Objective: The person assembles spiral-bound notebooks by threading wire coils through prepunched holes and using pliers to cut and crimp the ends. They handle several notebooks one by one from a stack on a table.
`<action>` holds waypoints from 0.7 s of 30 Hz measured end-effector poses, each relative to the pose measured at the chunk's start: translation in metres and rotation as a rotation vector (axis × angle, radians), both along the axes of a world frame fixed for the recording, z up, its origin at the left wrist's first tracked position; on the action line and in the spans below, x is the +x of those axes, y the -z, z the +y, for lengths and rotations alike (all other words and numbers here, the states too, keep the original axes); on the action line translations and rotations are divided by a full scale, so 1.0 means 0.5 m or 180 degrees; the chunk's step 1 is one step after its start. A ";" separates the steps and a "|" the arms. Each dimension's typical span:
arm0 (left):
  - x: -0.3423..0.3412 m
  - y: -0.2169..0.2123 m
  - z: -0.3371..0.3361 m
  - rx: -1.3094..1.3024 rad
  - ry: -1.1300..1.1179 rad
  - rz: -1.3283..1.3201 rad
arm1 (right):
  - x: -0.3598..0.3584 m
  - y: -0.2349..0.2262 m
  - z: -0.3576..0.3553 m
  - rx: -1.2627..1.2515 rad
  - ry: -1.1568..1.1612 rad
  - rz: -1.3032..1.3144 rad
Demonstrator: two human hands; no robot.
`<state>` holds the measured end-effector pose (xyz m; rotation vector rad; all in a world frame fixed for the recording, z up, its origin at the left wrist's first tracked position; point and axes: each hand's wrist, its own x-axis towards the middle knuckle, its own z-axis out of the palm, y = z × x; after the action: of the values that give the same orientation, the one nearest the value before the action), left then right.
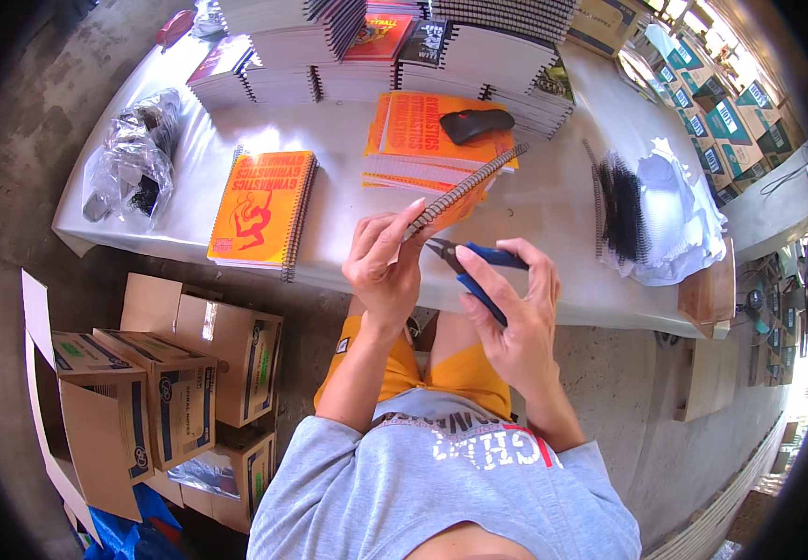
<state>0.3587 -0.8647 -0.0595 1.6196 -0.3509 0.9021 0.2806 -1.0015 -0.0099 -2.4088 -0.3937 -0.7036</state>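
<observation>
The left hand (383, 266) pinches the near end of an orange spiral notebook (464, 191), held tilted above the white table (348, 201). Just beside it, the right hand (516, 308) grips blue-handled pliers (469, 266), tips at the notebook's coil.

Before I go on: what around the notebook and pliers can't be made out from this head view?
- Plier tips: too small to tell whether they bite the notebook's wire coil.
- Notebook cover: seen edge-on, so its face is hidden.
- Right hand: its palm-side grip on the blue handles is hidden by the fingers.
- Clear bag at table's left: contents blurred by glare.
</observation>
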 end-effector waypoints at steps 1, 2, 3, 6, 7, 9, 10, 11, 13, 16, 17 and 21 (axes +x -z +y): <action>-0.001 -0.004 0.001 0.0121 -0.0051 -0.0084 | 0.006 0.000 0.005 -0.0019 0.0055 -0.0083; -0.003 -0.009 -0.002 0.0108 -0.0045 -0.0089 | 0.008 -0.002 0.007 -0.0054 0.0123 -0.0162; -0.005 -0.014 -0.004 0.0175 -0.0053 -0.0135 | 0.009 -0.003 0.009 -0.0065 0.0128 -0.0167; -0.006 -0.018 -0.009 0.0271 -0.0078 -0.0223 | 0.006 0.001 0.009 -0.0146 0.0183 0.0014; -0.005 -0.018 -0.011 0.0300 -0.0104 -0.0266 | 0.003 0.004 0.005 0.0565 -0.0148 0.0646; -0.006 -0.011 -0.012 0.0365 -0.0156 -0.0361 | -0.004 0.014 -0.001 0.1285 -0.0467 0.1283; -0.006 -0.007 -0.012 0.0427 -0.0225 -0.0461 | -0.006 0.023 -0.002 0.1667 -0.0647 0.1467; -0.006 -0.007 -0.008 0.0437 -0.0236 -0.0466 | -0.006 0.033 0.000 0.2055 -0.0848 0.1641; -0.007 -0.007 0.003 0.0530 -0.0259 -0.0516 | -0.002 0.049 0.005 0.2814 -0.1279 0.2002; -0.013 -0.014 0.029 -0.0078 -0.0525 0.0305 | 0.016 0.063 -0.036 0.1061 -0.0525 0.1425; 0.002 -0.009 0.043 -0.0595 -0.0582 -0.0023 | 0.018 0.086 -0.057 0.0459 0.0038 0.1135; 0.004 -0.024 0.130 -0.2304 -0.0134 0.0429 | 0.044 0.160 -0.152 -0.1381 0.1823 0.2063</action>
<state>0.3609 -0.7994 -0.0473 1.0080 0.1061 0.8178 0.3026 -1.0777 -0.0898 -3.0112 0.4741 -0.0082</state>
